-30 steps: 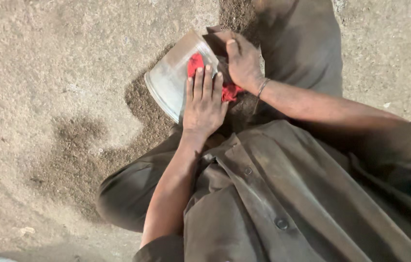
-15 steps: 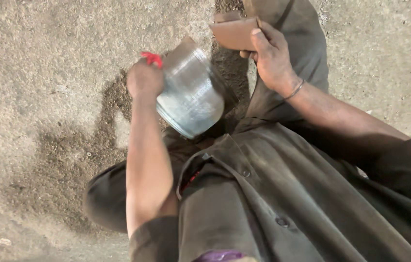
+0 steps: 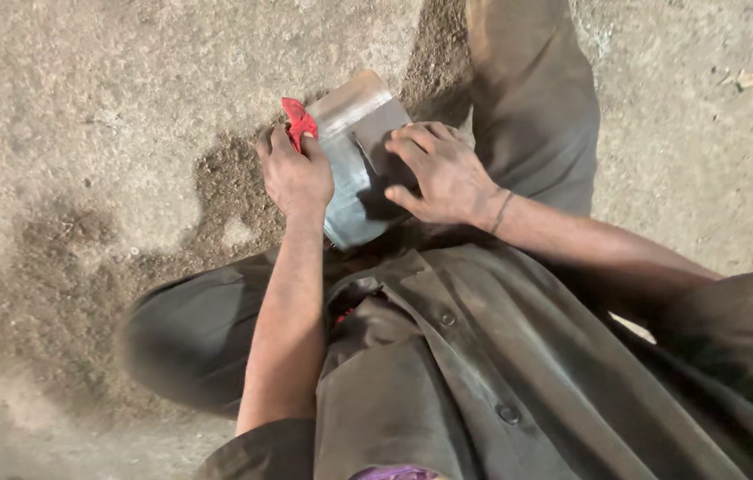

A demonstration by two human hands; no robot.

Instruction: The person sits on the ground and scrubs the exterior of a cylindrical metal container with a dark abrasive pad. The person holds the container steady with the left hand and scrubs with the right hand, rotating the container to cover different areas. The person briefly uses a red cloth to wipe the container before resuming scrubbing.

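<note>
Left hand: closed around a crumpled red cloth, pressed at the left edge of a flat, shiny grey metal plate lying on the sandy concrete floor before the dark trousers. Right hand: fingers spread flat, pinning the plate, gripping nothing. Judged step: wiping; next calls for firm strokes across it. Half a second ago the plate was lifted and tilted; now it is down.

Rough grey-brown concrete floor fills the view, gritty and uneven. Dark damp-looking stain spreads across the middle and lower left. Paler bare patch sits inside it. Small pale debris scrap at top right. Warm, strong light from above, dim lower corners.
</note>
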